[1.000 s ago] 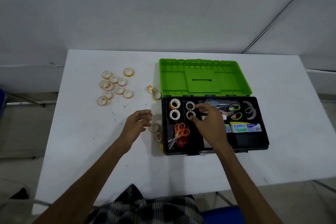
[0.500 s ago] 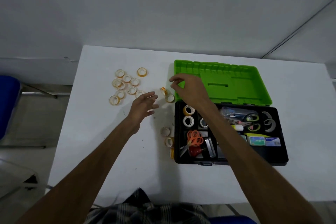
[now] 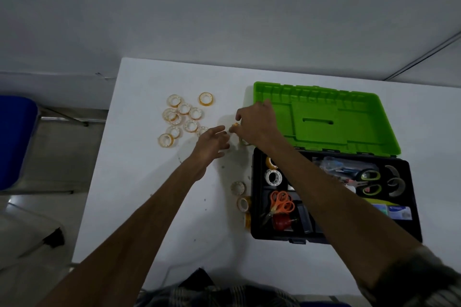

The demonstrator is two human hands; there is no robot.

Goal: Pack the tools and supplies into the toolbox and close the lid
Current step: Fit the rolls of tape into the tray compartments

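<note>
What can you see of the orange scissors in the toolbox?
The orange scissors lie flat in the front-left compartment of the black toolbox, closed as far as shows. Two orange plastic-looking loop handles point away from the person; the dark blades angle toward the near-left corner, partly hidden in shadow. A red round object sits against them. Neither of the hands touches them.

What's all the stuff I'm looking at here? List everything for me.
table: one, white, under everything
toolbox: one, black, open, right side
lid: one, green, folded back behind the toolbox
loose tape rolls: about ten, clear and yellowish, clustered far left
tape rolls by the box: three, along its left wall
tape rolls inside: at least two, left compartment
orange scissors: one, in the box
green scissors: one, in the box
blue chair: one, left edge
left hand: open, above the table
right hand: on a small roll beside the lid
</note>
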